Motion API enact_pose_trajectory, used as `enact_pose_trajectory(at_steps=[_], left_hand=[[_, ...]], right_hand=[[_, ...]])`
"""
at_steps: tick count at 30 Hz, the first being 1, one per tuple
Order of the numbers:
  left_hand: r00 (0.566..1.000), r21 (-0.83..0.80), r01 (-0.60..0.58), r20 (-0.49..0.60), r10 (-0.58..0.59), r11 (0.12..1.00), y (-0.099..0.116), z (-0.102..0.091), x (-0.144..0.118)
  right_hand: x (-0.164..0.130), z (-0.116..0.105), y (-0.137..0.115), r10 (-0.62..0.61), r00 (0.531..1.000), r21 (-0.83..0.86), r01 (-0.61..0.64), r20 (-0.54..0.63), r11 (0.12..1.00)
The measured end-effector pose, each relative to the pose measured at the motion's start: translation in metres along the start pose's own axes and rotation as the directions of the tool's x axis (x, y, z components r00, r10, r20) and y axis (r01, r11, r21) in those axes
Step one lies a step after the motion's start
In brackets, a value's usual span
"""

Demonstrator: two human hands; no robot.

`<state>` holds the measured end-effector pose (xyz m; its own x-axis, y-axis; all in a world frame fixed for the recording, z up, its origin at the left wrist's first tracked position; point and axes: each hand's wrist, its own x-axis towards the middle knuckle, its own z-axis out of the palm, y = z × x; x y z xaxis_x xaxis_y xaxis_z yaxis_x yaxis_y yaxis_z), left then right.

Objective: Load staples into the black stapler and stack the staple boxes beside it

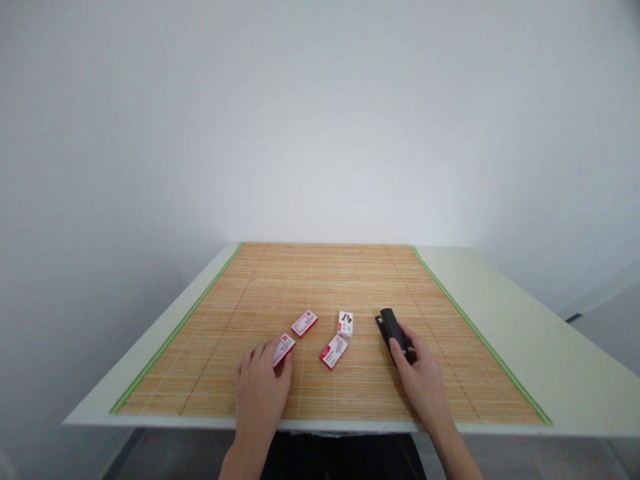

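Observation:
My left hand [261, 381] is closed on a small red-and-white box [284, 349] low over the bamboo mat, its thumb and fingers on the box's near end. Fingers and thumb of my right hand [419, 368] wrap the near end of a black stapler [393, 328], which lies on the mat pointing away from me. Between the hands are a second red-and-white box [305, 323], a third red-and-white box [333, 352], and a white box [345, 321] with a dark picture on top. The third box touches or nearly touches the white one.
A bamboo mat [320, 273] with green side edges covers the middle of a white table [500, 293]. A pale wall [320, 133] rises behind the table's far edge. My dark-clothed lap [345, 457] shows below the near edge.

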<state>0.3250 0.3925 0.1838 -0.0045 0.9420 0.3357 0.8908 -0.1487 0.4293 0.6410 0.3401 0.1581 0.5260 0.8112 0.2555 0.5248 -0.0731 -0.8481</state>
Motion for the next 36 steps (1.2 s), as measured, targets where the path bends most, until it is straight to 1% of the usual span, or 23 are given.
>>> enact_pose_trajectory(at_steps=[2, 4, 5, 6, 8, 9, 11, 13, 16, 18, 20, 22, 24, 25, 26, 27, 29, 32, 34, 36], left_hand=[[0.999, 0.021, -0.005, -0.036, 0.005, 1.000, 0.008, 0.003, -0.009], [0.995, -0.005, -0.030, -0.091, 0.029, 1.000, 0.027, 0.007, -0.015], [0.994, -0.033, -0.056, -0.100, 0.052, 0.998, 0.039, 0.010, -0.018], [0.993, -0.070, -0.093, -0.081, 0.088, 0.993, 0.053, 0.013, -0.019], [0.983, -0.154, -0.179, 0.018, 0.184, 0.972, 0.080, 0.021, -0.018], [0.975, -0.184, -0.199, 0.062, 0.214, 0.963, 0.093, 0.025, -0.016], [0.969, -0.210, -0.203, 0.100, 0.228, 0.956, 0.112, 0.034, -0.007], [0.970, -0.204, -0.198, 0.097, 0.221, 0.959, 0.122, 0.042, 0.004], [0.973, -0.169, -0.201, 0.079, 0.217, 0.965, 0.119, 0.047, 0.013], [0.978, -0.140, -0.179, 0.079, 0.191, 0.974, 0.110, 0.045, 0.011], [0.978, -0.121, -0.162, 0.113, 0.176, 0.979, 0.099, 0.039, 0.004], [0.955, -0.141, -0.203, 0.188, 0.228, 0.969, 0.090, 0.030, -0.006], [0.907, -0.209, -0.279, 0.263, 0.328, 0.937, 0.085, 0.021, -0.016], [0.884, -0.246, -0.308, 0.283, 0.372, 0.919, 0.084, 0.017, -0.020], [0.871, -0.274, -0.324, 0.288, 0.398, 0.906, 0.083, 0.014, -0.023], [0.870, -0.285, -0.328, 0.280, 0.406, 0.900, 0.083, 0.011, -0.026], [0.895, -0.259, -0.319, 0.234, 0.380, 0.912, 0.081, 0.009, -0.031], [0.938, -0.153, -0.289, 0.150, 0.311, 0.945, 0.077, 0.012, -0.037], [0.951, -0.094, -0.279, 0.110, 0.288, 0.956, 0.074, 0.016, -0.041], [0.957, -0.052, -0.275, 0.079, 0.278, 0.960, 0.073, 0.019, -0.044]], right_hand=[[0.000, 0.000, -0.002, -0.004, 1.000, -0.004, 0.004, 0.000, 1.000], [0.001, -0.001, -0.003, -0.017, 1.000, -0.022, 0.017, 0.002, 1.000], [0.001, -0.001, -0.004, -0.025, 1.000, -0.036, 0.025, 0.004, 0.999], [0.001, -0.002, -0.004, -0.034, 0.999, -0.049, 0.034, 0.006, 0.998], [0.001, -0.002, -0.004, -0.051, 0.999, -0.065, 0.051, 0.004, 0.997], [0.001, -0.002, -0.004, -0.057, 0.998, -0.065, 0.057, 0.001, 0.996], [0.001, -0.002, -0.004, -0.063, 0.998, -0.061, 0.063, -0.003, 0.996], [0.001, -0.002, -0.004, -0.061, 0.998, -0.056, 0.061, -0.004, 0.997], [0.000, -0.002, -0.004, -0.064, 0.998, -0.052, 0.064, 0.000, 0.997], [-0.001, -0.003, -0.004, -0.054, 0.998, -0.062, 0.054, -0.007, 0.997], [-0.001, -0.003, -0.004, -0.043, 0.999, -0.079, 0.042, -0.010, 0.996], [0.000, -0.004, -0.004, -0.063, 0.998, -0.076, 0.065, 0.026, 0.995], [0.006, -0.002, -0.009, -0.127, 0.984, -0.024, 0.131, 0.125, 0.991], [0.009, -0.001, -0.012, -0.166, 0.966, 0.025, 0.165, 0.197, 0.986], [0.014, 0.001, -0.017, -0.205, 0.938, 0.080, 0.190, 0.279, 0.979], [0.019, 0.002, -0.023, -0.241, 0.902, 0.133, 0.206, 0.358, 0.969], [0.029, 0.006, -0.037, -0.301, 0.819, 0.211, 0.224, 0.488, 0.951], [0.043, 0.010, -0.056, -0.357, 0.707, 0.252, 0.254, 0.611, 0.934], [0.048, 0.014, -0.067, -0.358, 0.648, 0.232, 0.275, 0.672, 0.933], [0.049, 0.023, -0.076, -0.347, 0.608, 0.186, 0.314, 0.714, 0.931]])
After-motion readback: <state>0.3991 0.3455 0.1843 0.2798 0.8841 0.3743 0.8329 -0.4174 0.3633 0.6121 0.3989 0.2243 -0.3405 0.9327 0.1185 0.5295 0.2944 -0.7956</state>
